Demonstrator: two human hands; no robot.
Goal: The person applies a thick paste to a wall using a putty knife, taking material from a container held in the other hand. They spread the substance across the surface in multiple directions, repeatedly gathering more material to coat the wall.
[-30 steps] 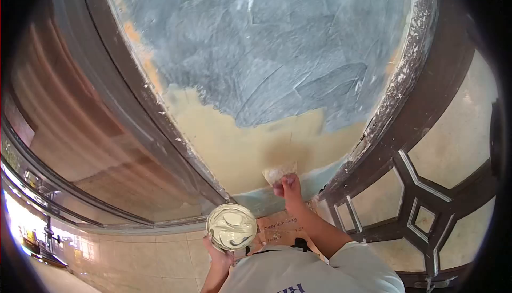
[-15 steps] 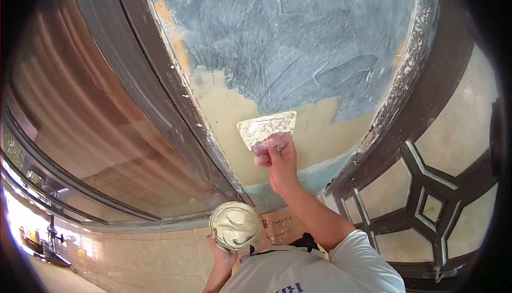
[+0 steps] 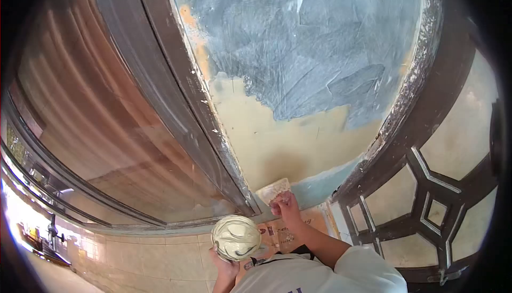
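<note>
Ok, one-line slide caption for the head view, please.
Right hand holds a scraper by the partly coated wall; left hand holds a tub of cream-coloured paste.

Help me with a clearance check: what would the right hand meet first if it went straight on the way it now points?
Probably the cream-coated wall, with the scraper in the right hand leading; whether the scraper touches it now is hard to tell.

Left: reddish-brown draped curtain, dark brown wooden frame beside it. Right: dark brown door with pale, silver-edged polygonal panels. Below: beige tiled floor; orange-brown cardboard sheet bearing dark lettering.
</note>
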